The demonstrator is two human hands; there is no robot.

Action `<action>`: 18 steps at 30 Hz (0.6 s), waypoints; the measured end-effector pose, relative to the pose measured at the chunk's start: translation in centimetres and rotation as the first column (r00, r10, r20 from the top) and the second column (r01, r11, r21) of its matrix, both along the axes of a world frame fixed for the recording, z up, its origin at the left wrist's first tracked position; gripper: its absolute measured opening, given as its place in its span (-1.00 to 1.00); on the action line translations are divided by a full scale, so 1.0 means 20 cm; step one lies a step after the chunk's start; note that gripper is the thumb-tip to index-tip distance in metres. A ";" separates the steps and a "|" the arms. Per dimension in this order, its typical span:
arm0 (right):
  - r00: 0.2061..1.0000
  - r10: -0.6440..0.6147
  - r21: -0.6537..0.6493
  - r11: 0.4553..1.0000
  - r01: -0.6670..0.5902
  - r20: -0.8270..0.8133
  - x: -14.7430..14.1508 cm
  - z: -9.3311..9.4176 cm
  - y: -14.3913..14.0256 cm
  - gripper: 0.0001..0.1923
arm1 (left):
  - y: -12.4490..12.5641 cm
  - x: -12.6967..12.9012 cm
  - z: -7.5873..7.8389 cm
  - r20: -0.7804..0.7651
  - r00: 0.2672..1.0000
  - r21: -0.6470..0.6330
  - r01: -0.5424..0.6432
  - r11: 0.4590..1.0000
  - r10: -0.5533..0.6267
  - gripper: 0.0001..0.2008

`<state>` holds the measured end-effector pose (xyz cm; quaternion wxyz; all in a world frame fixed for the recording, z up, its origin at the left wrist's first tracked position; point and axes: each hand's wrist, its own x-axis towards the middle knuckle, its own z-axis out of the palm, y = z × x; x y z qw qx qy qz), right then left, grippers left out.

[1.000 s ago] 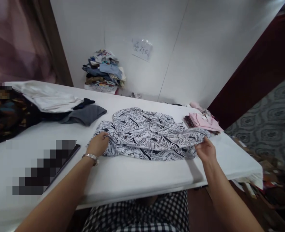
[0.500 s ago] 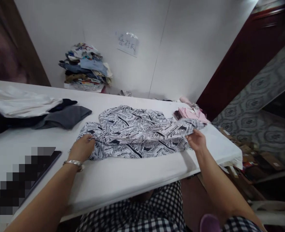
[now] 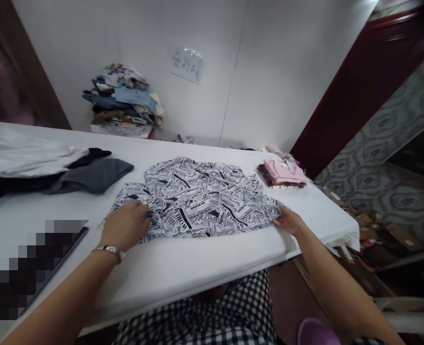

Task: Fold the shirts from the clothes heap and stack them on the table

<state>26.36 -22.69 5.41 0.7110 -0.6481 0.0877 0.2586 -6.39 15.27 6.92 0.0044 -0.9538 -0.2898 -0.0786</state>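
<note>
Shirt (image 3: pixel 200 203) lies at twelve o'clock, apparently being straightened: right hand (image 3: pixel 290 221) pinches its edge at four, left hand (image 3: pixel 126 224) curls over it at eight (grip unclear), next move likely wanting creases smoothed.

A dark red panel (image 3: pixel 366 79) divides pale wall (image 3: pixel 280 67) from patterned wallpaper (image 3: pixel 380 124).

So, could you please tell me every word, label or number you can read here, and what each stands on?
"叠衬衣": handwritten on the paper sheet on the wall.
"WORLD": printed more than once on the black-and-white garment; its finer print is too small to read.
Any markings on the boxes: too blurred to read.
</note>
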 end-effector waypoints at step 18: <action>0.760 0.586 -0.954 0.253 0.160 0.283 0.15 -0.13 -0.26 -0.13 | -0.10 -0.33 -0.06 0.241 0.951 -0.038 0.209 0.977 -0.194 -0.67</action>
